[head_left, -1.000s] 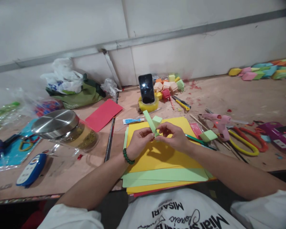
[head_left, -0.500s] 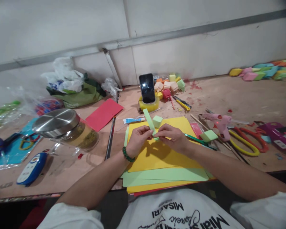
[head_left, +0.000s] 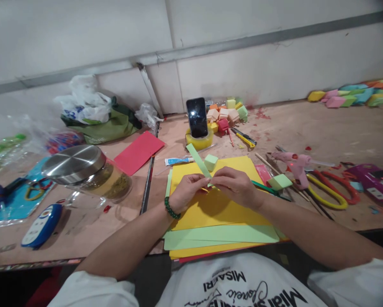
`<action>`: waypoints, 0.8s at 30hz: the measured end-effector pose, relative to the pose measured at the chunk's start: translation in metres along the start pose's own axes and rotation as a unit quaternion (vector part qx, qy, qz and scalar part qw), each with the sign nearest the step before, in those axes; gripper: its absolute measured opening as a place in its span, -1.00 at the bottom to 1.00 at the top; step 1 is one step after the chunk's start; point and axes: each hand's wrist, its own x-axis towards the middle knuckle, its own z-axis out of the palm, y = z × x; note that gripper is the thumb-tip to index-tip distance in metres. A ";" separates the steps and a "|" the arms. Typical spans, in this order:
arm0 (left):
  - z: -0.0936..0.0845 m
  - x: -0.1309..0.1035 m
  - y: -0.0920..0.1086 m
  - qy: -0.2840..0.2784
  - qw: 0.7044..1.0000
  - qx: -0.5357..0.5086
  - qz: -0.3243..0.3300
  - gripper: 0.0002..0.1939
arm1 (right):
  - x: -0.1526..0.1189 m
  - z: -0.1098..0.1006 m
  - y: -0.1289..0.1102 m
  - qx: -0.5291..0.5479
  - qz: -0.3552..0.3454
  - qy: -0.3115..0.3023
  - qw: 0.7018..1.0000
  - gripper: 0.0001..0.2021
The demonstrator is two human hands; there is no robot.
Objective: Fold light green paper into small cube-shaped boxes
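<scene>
Between the fingertips of both hands is a light green paper strip, its long end sticking up and to the left. My left hand, with a green bead bracelet at the wrist, pinches it from the left. From the right, my right hand pinches its lower end, which the fingers partly hide. Just beyond the hands sits a small light green paper cube. Under them lie yellow sheets, with light green sheets along the near edge.
A phone leans upright in a yellow tape roll, beside several paper cubes. Rightward are a pink glue gun, scissors and a purple tool. Leftward stand a lidded jar, a red sheet and a blue-white device.
The strip's free end has tilted further left. My fingertips have come closer together, with the left hand slightly lower and further right.
</scene>
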 end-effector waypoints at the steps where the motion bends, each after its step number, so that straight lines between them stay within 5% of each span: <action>1: 0.000 0.000 0.000 0.002 1.000 0.000 0.006 -0.58 | 0.001 -0.001 0.000 -0.013 -0.010 -0.002 1.000 -0.84; 6: -0.001 0.000 -0.001 0.028 0.999 0.017 0.036 -0.61 | 0.002 0.000 0.000 -0.021 0.004 -0.003 1.000 -0.87; 11: -0.002 0.000 -0.003 0.028 0.993 0.083 0.079 -0.64 | 0.000 0.005 0.002 0.078 0.122 -0.020 0.989 -0.82; 17: -0.001 0.000 -0.007 0.029 0.989 0.104 0.103 -0.65 | 0.002 0.008 -0.003 0.200 0.343 -0.045 0.917 -0.79; 24: -0.001 -0.001 -0.003 0.033 0.985 0.128 0.112 -0.66 | 0.004 0.010 -0.004 0.256 0.402 0.014 0.879 -0.67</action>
